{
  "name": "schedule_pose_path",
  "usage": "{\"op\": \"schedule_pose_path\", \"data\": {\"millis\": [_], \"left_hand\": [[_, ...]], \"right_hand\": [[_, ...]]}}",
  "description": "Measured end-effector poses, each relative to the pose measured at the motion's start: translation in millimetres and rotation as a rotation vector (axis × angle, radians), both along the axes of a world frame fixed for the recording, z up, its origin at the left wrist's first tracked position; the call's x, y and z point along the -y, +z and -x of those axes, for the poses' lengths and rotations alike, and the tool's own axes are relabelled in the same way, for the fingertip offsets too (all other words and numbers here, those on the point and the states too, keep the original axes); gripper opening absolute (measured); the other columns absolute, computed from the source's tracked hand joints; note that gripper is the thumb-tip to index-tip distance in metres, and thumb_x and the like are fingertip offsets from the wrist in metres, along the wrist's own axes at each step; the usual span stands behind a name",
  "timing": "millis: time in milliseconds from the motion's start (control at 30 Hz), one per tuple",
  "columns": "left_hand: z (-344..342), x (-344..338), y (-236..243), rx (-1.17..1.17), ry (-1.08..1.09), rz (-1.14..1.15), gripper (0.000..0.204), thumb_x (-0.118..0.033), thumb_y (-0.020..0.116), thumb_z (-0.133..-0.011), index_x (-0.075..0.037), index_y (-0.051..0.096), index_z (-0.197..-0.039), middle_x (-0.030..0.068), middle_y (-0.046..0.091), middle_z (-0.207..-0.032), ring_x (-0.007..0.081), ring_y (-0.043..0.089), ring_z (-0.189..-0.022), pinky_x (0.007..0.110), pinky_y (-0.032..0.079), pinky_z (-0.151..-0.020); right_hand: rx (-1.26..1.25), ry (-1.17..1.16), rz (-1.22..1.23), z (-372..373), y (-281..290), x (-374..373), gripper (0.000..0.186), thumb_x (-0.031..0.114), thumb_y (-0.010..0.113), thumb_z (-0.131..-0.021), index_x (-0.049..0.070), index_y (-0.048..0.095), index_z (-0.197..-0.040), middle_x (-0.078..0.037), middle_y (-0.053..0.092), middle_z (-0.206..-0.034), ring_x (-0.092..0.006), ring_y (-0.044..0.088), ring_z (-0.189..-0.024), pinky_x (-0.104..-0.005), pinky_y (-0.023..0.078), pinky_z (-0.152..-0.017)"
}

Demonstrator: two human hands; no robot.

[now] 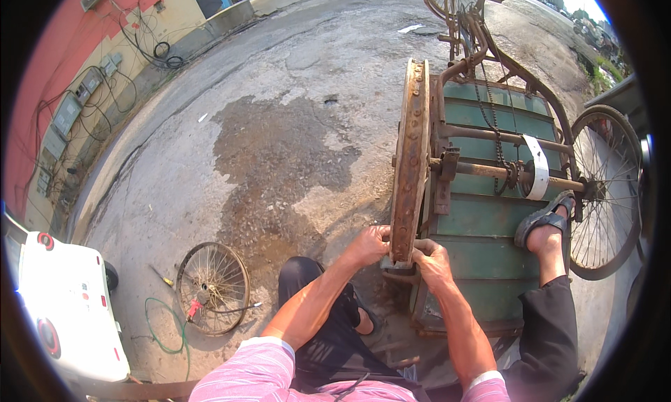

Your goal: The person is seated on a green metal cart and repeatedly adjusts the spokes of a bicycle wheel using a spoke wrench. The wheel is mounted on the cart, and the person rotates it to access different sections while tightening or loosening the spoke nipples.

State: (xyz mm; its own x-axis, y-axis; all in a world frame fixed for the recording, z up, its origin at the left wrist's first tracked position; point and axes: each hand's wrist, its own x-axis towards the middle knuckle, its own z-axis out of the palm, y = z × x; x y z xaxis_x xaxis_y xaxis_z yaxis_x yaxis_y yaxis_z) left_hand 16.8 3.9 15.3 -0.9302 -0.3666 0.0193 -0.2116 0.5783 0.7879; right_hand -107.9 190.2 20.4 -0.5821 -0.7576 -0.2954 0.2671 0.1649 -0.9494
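A rusty wheel rim (411,147), bare of its tyre, stands edge-on in front of me. It sits on the axle of an overturned cargo tricycle (465,224) with green bed panels. My left hand (370,246) is closed at the rim's near end, its fingers pressed to the left side. On the right side of the same end, my right hand (432,262) is closed with thumb and fingers at the edge. Whether anything small lies under the fingertips is hidden. Just below the hands is a small pale block-like piece (397,263), partly covered.
A loose spoked wheel (213,288) lies to the left by a green hose (168,349) and a red-handled tool (194,309). A white vehicle (70,304) stands at the left edge. My sandalled foot (545,224) rests on the tricycle, near its tyred right wheel (607,192).
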Motion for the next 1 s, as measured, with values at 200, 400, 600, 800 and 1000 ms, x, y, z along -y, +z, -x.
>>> {"op": "schedule_pose_path", "data": {"millis": [200,400,600,800,1000], "left_hand": [[-2,-7,15,-0.01,-0.1,-0.242,0.032,-0.021,0.075,-0.088,-0.007,0.076,-0.117,0.0072,0.076,-0.102,0.0137,0.068,-0.095,0.035,0.055,-0.083],[-6,-7,18,-0.077,-0.144,-0.708,0.033,-0.024,0.076,-0.092,-0.004,0.076,-0.118,0.0023,0.076,-0.106,0.0112,0.066,-0.096,0.033,0.054,-0.082],[-3,-1,12,0.002,-0.163,-0.746,0.035,-0.024,0.077,-0.094,-0.004,0.075,-0.122,0.0028,0.075,-0.116,0.0124,0.066,-0.105,0.032,0.054,-0.091],[-3,-2,14,-0.054,-0.203,-0.824,0.033,-0.022,0.076,-0.094,-0.004,0.075,-0.121,0.0031,0.075,-0.115,0.0116,0.067,-0.103,0.03,0.055,-0.089],[1,-5,5,-0.075,-0.093,-1.078,0.037,-0.019,0.077,-0.093,-0.002,0.072,-0.125,0.008,0.075,-0.115,0.0139,0.069,-0.099,0.032,0.057,-0.087]], "right_hand": [[0.024,0.002,0.096,-2,4,4,0.017,0.008,0.075,-0.097,-0.004,0.071,-0.108,-0.006,0.074,-0.087,-0.0113,0.067,-0.079,-0.028,0.054,-0.075],[-0.007,0.033,0.115,-6,13,-2,0.013,0.01,0.072,-0.1,-0.002,0.072,-0.106,-0.004,0.073,-0.089,-0.0097,0.065,-0.079,-0.0277,0.053,-0.073],[-0.054,-0.018,0.061,-9,6,-7,0.017,0.014,0.071,-0.103,-0.001,0.071,-0.112,-0.004,0.073,-0.09,-0.0103,0.066,-0.082,-0.0287,0.054,-0.073],[-0.063,-0.098,0.086,-15,6,-5,0.025,0.013,0.073,-0.101,-0.003,0.067,-0.12,-0.007,0.075,-0.1,-0.0127,0.069,-0.087,-0.0295,0.057,-0.078],[-0.015,-0.089,0.15,-16,8,-6,0.025,0.01,0.074,-0.1,-0.005,0.068,-0.12,-0.008,0.076,-0.104,-0.0129,0.07,-0.09,-0.0294,0.058,-0.081]]}}
